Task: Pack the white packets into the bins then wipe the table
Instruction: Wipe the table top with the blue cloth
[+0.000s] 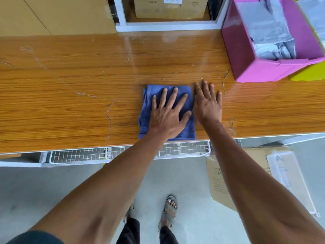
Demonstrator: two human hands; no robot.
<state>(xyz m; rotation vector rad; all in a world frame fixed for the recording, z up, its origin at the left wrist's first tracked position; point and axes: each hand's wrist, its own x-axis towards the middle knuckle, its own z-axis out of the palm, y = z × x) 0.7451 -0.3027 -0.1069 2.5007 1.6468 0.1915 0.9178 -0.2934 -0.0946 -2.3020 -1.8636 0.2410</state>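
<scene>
Wooden table (pixel 70 103) with blue cloth (pixel 189 132), pink bin (pixel 246 67), yellow bin (pixel 309 74).

Left hand (pixel 167 115) flat on blue cloth (pixel 188 131), right hand (pixel 208 104) flat on desk (pixel 70 103) beside it, pink bin (pixel 255 69) far right — white packets (pixel 270 34) inside

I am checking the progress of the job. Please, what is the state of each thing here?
Blue cloth: folded, flat on table.
Left hand: open, pressing on cloth.
Right hand: open, flat on wooden table, beside cloth.
Pink bin: on table, holds white packets.
</scene>
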